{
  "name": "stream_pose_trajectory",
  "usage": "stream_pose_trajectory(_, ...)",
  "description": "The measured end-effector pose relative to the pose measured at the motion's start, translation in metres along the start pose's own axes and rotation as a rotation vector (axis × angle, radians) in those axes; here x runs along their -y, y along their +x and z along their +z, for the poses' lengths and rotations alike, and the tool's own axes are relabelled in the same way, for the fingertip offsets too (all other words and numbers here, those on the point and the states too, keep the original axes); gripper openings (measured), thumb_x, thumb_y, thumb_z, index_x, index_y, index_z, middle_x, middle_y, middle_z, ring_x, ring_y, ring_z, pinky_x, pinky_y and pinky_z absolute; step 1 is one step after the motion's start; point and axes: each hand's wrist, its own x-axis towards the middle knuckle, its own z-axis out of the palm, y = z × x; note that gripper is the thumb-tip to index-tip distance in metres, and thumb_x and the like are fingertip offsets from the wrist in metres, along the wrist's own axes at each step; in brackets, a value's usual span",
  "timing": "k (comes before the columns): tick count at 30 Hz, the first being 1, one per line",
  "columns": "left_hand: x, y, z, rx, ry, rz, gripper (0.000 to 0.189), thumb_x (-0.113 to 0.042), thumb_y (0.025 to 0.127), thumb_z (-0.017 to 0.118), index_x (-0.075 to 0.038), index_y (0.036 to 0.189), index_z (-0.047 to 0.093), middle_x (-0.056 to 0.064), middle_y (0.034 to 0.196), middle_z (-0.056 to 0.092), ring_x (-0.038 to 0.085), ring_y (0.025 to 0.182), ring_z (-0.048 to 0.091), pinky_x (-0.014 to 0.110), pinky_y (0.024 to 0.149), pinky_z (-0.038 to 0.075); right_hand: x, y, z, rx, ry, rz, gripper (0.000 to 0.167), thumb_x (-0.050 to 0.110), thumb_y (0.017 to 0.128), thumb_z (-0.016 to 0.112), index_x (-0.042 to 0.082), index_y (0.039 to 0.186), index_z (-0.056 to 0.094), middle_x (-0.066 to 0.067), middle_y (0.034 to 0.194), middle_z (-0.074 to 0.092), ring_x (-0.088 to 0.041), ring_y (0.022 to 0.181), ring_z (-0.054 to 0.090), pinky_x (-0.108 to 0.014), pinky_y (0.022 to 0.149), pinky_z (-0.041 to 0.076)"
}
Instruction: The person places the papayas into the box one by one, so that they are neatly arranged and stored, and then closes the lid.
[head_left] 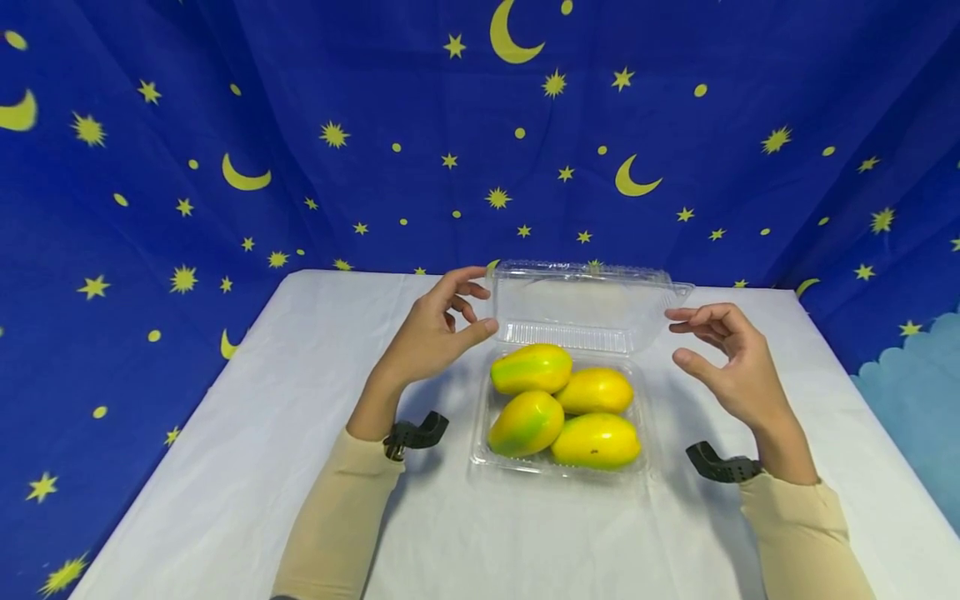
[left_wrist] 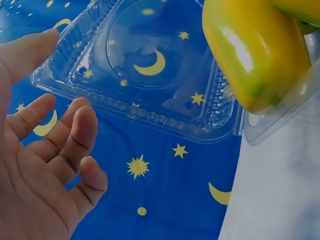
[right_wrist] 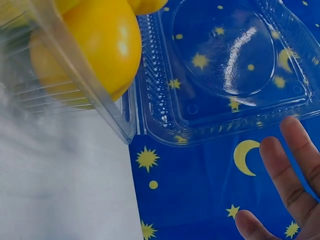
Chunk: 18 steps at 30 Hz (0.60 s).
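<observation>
A clear plastic clamshell box (head_left: 525, 467) sits on the table with its hinged lid (head_left: 585, 304) raised at the back. Inside its base lie several yellow-green mangoes (head_left: 596, 442). To the left of the lid, my left hand (head_left: 435, 333) has its fingers loosely bent, fingertips right at the lid's side edge. My right hand (head_left: 731, 362) is at the opposite side, thumb and fingers apart, fingertips close to the lid's right edge. Both wrist views show the lid (left_wrist: 150, 105) beside loosely spread fingers (right_wrist: 277, 165), with nothing held between them.
A white cloth covers the table (head_left: 225, 467). Behind it and along the sides hangs a blue curtain (head_left: 420, 100) with yellow moons and stars. Dark wrist mounts (head_left: 420, 432) stick out from both wrists, low beside the box. A light-blue scalloped shape (head_left: 915, 408) shows at the right.
</observation>
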Motion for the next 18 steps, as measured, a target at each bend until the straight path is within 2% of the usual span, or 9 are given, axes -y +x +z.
stream_pose_trajectory(8,-0.006,-0.002,-0.001,0.005,0.004,0.014,0.062,-0.031,0.091,0.075,-0.031,0.146,0.046,0.003,0.124,0.064,0.016,0.092,0.059,0.036,0.073,0.042,0.003,-0.001,-0.002,-0.010,0.009,-0.028,0.042,-0.012,0.082,0.071,-0.009,0.119,0.051,0.006,0.123,0.068,-0.009,0.107,0.065,-0.014,0.100,0.043)
stream_pose_trajectory(12,-0.008,-0.003,-0.001,0.011,0.014,0.017,0.061,-0.031,0.091,0.075,-0.029,0.145,0.048,0.000,0.121,0.064,0.017,0.092,0.058,0.036,0.074,0.043,0.006,-0.001,-0.004,-0.006,-0.010,-0.033,0.043,-0.011,0.082,0.072,-0.008,0.120,0.053,0.005,0.119,0.068,-0.008,0.107,0.065,-0.014,0.100,0.043)
stream_pose_trajectory(18,-0.012,-0.005,-0.002,0.020,0.035,0.026,0.058,-0.034,0.089,0.077,-0.032,0.141,0.052,-0.004,0.115,0.063,0.017,0.090,0.058,0.036,0.073,0.043,0.008,-0.002,-0.004,0.002,-0.008,-0.053,0.043,-0.009,0.082,0.073,-0.007,0.121,0.055,0.002,0.116,0.067,-0.008,0.107,0.064,-0.013,0.099,0.043)
